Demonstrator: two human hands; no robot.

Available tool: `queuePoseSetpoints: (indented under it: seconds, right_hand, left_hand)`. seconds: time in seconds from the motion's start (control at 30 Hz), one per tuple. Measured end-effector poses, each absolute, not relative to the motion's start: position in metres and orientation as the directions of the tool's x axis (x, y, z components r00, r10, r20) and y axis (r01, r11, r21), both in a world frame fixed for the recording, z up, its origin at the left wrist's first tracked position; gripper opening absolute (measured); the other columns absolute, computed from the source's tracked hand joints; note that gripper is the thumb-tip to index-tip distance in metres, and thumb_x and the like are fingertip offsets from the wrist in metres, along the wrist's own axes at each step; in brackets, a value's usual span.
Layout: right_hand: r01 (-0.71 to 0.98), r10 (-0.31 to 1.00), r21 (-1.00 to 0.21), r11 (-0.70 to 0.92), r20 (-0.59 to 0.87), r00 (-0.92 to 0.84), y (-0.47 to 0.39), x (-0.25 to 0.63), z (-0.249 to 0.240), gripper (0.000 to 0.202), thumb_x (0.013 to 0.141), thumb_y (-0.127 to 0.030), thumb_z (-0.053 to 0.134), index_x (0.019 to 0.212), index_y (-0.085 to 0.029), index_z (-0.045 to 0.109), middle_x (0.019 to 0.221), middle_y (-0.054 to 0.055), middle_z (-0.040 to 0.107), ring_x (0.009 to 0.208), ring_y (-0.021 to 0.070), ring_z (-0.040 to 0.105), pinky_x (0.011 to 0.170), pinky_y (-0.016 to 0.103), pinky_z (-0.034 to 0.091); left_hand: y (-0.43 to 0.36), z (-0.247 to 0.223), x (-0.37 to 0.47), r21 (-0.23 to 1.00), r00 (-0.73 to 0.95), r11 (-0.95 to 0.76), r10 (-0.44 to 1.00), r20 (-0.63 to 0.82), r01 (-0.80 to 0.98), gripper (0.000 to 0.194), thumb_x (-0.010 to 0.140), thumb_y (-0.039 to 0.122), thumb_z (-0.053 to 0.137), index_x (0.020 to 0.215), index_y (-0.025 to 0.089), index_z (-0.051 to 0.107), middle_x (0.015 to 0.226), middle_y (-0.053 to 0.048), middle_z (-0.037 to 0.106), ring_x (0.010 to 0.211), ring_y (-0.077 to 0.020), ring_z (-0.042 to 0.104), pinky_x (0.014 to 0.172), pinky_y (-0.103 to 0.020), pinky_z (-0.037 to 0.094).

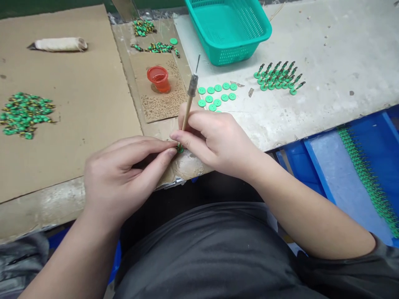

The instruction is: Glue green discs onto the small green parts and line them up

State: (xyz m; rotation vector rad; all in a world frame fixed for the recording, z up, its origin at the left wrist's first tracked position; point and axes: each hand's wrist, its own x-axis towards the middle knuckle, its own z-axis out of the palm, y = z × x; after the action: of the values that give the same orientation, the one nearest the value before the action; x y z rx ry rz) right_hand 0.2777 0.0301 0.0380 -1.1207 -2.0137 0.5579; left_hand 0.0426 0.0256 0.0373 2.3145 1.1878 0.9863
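Near the table's front edge, my left hand pinches a small green piece between thumb and forefinger; its shape is mostly hidden. My right hand grips a thin wooden stick tool, held steeply, with a grey collar and a fine metal pin at its upper end. The tool's lower end meets the green piece at my left fingertips. Just beyond my right hand lie several flat green button-like discs in rows. An open red cup with liquid stands on a speckled cardboard piece.
Small green, black and yellow parts are heaped on cardboard at left, with smaller piles at the back. Assembled green figures on discs stand at right. A green basket, a wrapped pointed tool and blue trays are around.
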Motion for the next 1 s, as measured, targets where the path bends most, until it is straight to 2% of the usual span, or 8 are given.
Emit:
queuePoseSetpoints:
  seconds: [0.2,0.47,0.6,0.67,0.77,0.83,0.9,1.0]
  right_hand:
    - [0.504,0.837,-0.67,0.545,0.398,-0.376,0.03,0.276,0.04,0.031,0.125,-0.039,0.052,0.1,-0.025,0.065,0.107,0.003,0.077,0.095,0.0212,0.075,0.095,0.033,0.061]
    - [0.506,0.886,-0.733,0.456,0.321,-0.334,0.032,0.268,0.044,0.024,0.123,-0.033,0.056,0.102,-0.027,0.067,0.106,0.002,0.077,0.1,0.0211,0.076,0.097,0.032,0.061]
    - [0.478,0.914,-0.781,0.402,0.307,-0.267,0.031,0.268,0.038,0.029,0.121,-0.035,0.062,0.094,-0.027,0.058,0.1,0.001,0.075,0.1,0.0195,0.077,0.095,0.03,0.061]
    - [0.402,0.935,-0.845,0.353,0.303,-0.184,0.023,0.271,0.036,0.031,0.121,-0.041,0.064,0.094,-0.027,0.057,0.096,0.001,0.075,0.097,0.0195,0.079,0.091,0.031,0.063]
    - [0.18,0.976,-0.96,0.216,0.218,-0.008,0.002,0.279,0.035,0.032,0.119,-0.054,0.065,0.102,-0.027,0.06,0.09,-0.001,0.077,0.088,0.0195,0.085,0.083,0.031,0.069]
    - [0.102,0.986,-0.984,0.144,0.151,0.065,-0.013,0.285,0.035,0.034,0.116,-0.057,0.071,0.102,-0.027,0.062,0.088,-0.001,0.079,0.084,0.0206,0.088,0.08,0.032,0.073]
    - [0.125,0.986,-0.982,0.141,0.151,0.074,-0.024,0.29,0.034,0.033,0.114,-0.055,0.074,0.099,-0.027,0.066,0.087,0.001,0.08,0.082,0.0219,0.089,0.078,0.032,0.075]
    - [0.217,0.976,-0.957,0.191,0.209,0.063,-0.031,0.293,0.03,0.029,0.115,-0.046,0.072,0.095,-0.026,0.07,0.088,0.003,0.08,0.08,0.0232,0.089,0.075,0.033,0.074]
  left_hand:
    - [0.024,0.037,0.042,0.591,0.383,-0.566,0.825,0.417,0.575,0.007,0.106,0.027,0.084,0.106,0.031,0.09,0.108,0.005,0.092,0.097,-0.0139,0.085,0.095,-0.025,0.064]
    - [0.027,0.035,0.043,0.585,0.392,-0.58,0.815,0.427,0.567,0.009,0.107,0.029,0.083,0.106,0.032,0.091,0.109,0.005,0.093,0.099,-0.015,0.087,0.098,-0.026,0.065]
    - [0.031,0.035,0.044,0.668,0.374,-0.533,0.845,0.383,0.519,0.008,0.103,0.03,0.085,0.104,0.032,0.093,0.107,0.003,0.093,0.096,-0.0159,0.087,0.095,-0.026,0.065]
    - [0.033,0.036,0.044,0.71,0.353,-0.502,0.862,0.364,0.494,0.007,0.1,0.03,0.087,0.102,0.032,0.093,0.104,0.003,0.093,0.093,-0.0162,0.086,0.091,-0.026,0.065]
    - [0.032,0.042,0.043,0.759,0.324,-0.471,0.878,0.353,0.449,0.007,0.098,0.031,0.086,0.098,0.032,0.093,0.1,0.001,0.092,0.088,-0.0171,0.086,0.087,-0.027,0.067]
    - [0.031,0.05,0.041,0.848,0.305,-0.391,0.907,0.29,0.357,0.006,0.096,0.032,0.087,0.095,0.032,0.093,0.098,-0.001,0.092,0.086,-0.0174,0.086,0.083,-0.026,0.069]
    - [0.029,0.061,0.039,0.946,0.298,-0.245,0.938,0.176,0.214,0.002,0.092,0.033,0.092,0.091,0.031,0.092,0.094,-0.003,0.09,0.082,-0.0172,0.085,0.077,-0.025,0.069]
    - [0.024,0.08,0.037,0.996,0.334,-0.068,0.941,0.046,0.055,0.021,0.085,0.046,0.102,0.085,0.028,0.091,0.082,-0.006,0.085,0.069,-0.0179,0.078,0.063,-0.026,0.065]
